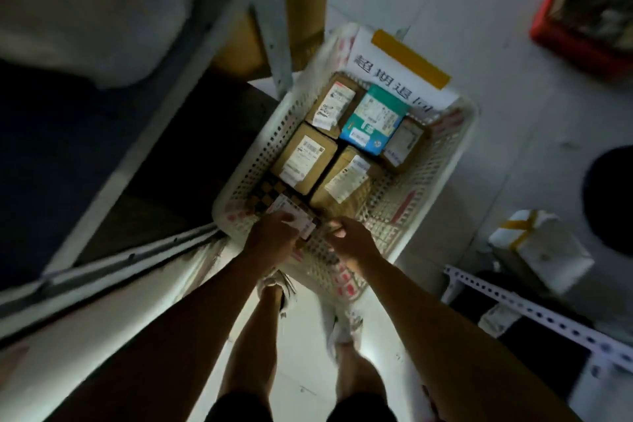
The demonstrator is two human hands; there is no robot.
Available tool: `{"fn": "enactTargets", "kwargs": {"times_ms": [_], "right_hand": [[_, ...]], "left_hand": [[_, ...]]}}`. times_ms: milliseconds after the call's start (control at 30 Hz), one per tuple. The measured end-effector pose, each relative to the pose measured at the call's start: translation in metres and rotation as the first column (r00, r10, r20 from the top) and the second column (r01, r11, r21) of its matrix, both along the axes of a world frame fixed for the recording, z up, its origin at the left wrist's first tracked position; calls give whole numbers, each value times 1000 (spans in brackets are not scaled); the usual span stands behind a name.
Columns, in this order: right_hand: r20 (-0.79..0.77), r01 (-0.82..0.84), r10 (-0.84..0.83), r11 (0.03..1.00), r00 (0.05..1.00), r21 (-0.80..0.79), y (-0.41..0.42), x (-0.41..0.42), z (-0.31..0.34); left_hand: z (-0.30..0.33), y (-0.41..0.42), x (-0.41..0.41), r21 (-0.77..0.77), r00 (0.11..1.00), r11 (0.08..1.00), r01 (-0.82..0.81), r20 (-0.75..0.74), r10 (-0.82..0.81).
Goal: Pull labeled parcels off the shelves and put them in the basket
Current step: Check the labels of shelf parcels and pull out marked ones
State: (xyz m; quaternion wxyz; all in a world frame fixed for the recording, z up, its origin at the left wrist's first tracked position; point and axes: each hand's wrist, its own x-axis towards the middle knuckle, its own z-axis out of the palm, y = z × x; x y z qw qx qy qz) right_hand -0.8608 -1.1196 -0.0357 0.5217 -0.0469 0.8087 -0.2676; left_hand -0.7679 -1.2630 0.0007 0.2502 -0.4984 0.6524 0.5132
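The left hand [274, 233] grips a small checkered, labeled parcel [274, 197] inside the white perforated plastic basket [442, 161], while the right hand [352, 236] hovers loosely curled, holding nothing.

Far beyond the fingers and off to their right, a red plastic crate [579, 41] holding dark, blurred contents sits on the pale tiled floor [496, 10]. Right of the fingers, a white foam box strapped with yellow tape [541, 250] rests on the floor, with a round black object [613, 199] just past it at the edge of view. Nearer than the box, a white perforated metal angle rail [548, 315] runs diagonally. Directly behind the fingers, two white sneakers [339, 322] stand on the floor.
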Motion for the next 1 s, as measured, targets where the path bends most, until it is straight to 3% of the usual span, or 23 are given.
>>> {"fn": "enactTargets", "kwargs": {"times_ms": [167, 267, 400, 500, 833, 1000], "right_hand": [[-38, -324, 323, 945, 946, -41, 2, 47, 28], [-88, -393, 388, 918, 918, -59, 9, 76, 45], [-16, -503, 503, 863, 864, -50, 16, 116, 63], [-55, -630, 628, 775, 776, -41, 10, 158, 68], [-56, -903, 910, 396, 410, -164, -21, 372, 92], [-75, -953, 971, 204, 225, -222, -26, 485, 100]], "left_hand": [[27, 39, 67, -73, 985, 983, -169, -33, 167], [35, 65, 108, -39, 908, 908, -417, -57, 414], [52, 90, 183, -100, 848, 842, -530, -70, 525], [63, 104, 244, -137, 816, 805, -577, -63, 574], [94, 174, 461, -191, 499, 478, -857, -79, 863], [106, 222, 553, -189, 199, 174, -966, -121, 972]]}}
